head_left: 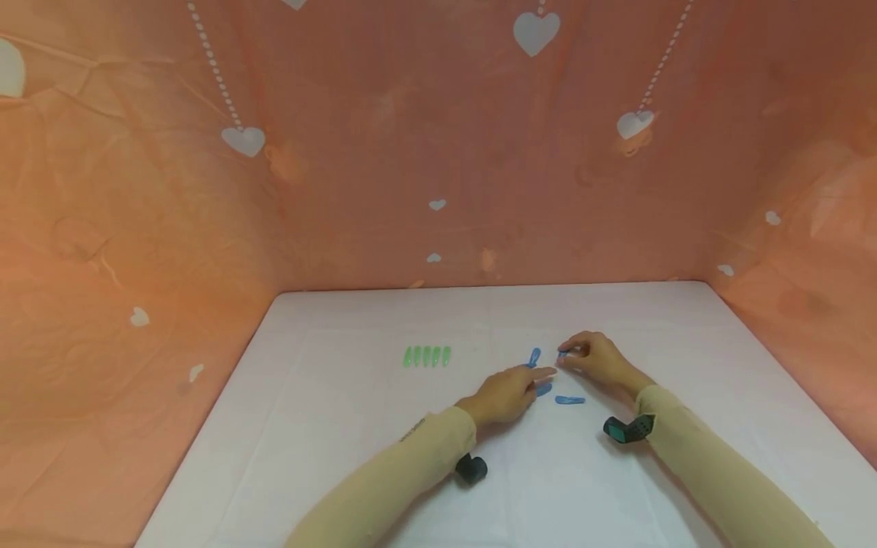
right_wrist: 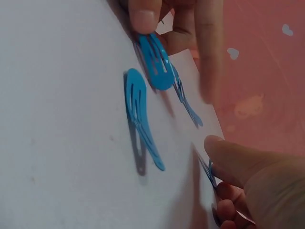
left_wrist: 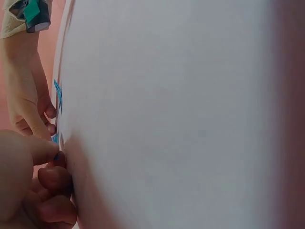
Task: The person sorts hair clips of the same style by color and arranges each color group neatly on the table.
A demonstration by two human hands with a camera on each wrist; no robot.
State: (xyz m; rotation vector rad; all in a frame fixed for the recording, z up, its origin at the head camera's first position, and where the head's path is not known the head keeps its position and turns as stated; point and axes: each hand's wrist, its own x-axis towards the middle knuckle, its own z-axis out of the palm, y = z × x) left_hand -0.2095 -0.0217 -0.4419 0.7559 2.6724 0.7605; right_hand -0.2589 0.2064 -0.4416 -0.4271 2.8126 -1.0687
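Observation:
My left hand is low over the table, its thumb and fingers pinching one end of a blue snap hair clip. Just to the right, my right hand pinches another blue hair clip, mostly covered by the fingers. A loose blue hair clip lies nearer the front, between the two hands. Beyond the left fingers is a further blue hair clip, partly hidden by that hand. In the left wrist view, the left fingertips hide most of their clip.
Several green hair clips lie side by side in a row, left of the hands. The white-covered table is bordered by an orange cloth with pale hearts. A dark wrist camera hangs under each sleeve.

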